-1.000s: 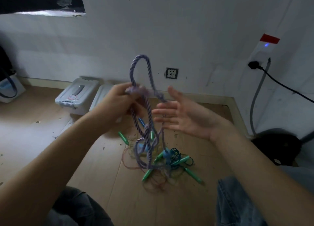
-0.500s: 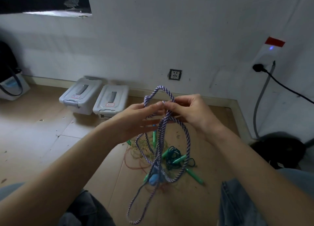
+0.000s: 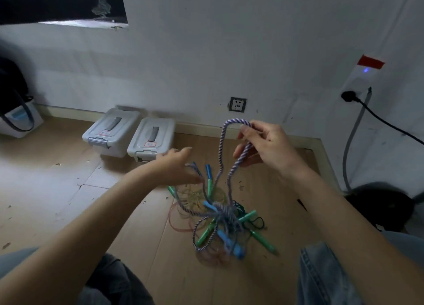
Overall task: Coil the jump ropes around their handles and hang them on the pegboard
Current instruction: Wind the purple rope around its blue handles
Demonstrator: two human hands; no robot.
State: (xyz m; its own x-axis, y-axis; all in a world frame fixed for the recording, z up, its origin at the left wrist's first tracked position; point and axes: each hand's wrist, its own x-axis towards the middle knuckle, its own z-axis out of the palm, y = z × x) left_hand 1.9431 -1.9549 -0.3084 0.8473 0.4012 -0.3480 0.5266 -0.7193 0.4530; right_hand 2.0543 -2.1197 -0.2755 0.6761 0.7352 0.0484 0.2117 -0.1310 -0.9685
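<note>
A purple-and-white twisted jump rope (image 3: 221, 148) rises in a loop from a tangle on the wooden floor. My right hand (image 3: 263, 147) pinches the top of that loop, raised above the pile. My left hand (image 3: 176, 167) is lower and to the left, fingers curled around another strand of the same rope near its underside. Below lies a heap of jump ropes (image 3: 220, 215) with green handles (image 3: 262, 241) and blue handles (image 3: 229, 242), plus thin orange and yellow cords. No pegboard is in view.
Two grey lidded storage boxes (image 3: 132, 135) stand against the white wall at the back left. A wall socket (image 3: 238, 104) sits above the skirting. A black cable (image 3: 385, 123) and a dark round object (image 3: 378, 209) are at right. My knees frame the bottom.
My hands have parted: the right one lifted the rope loop up and right, the left one dropped down and left along a strand. The hanging rope now bunches on the pile.
</note>
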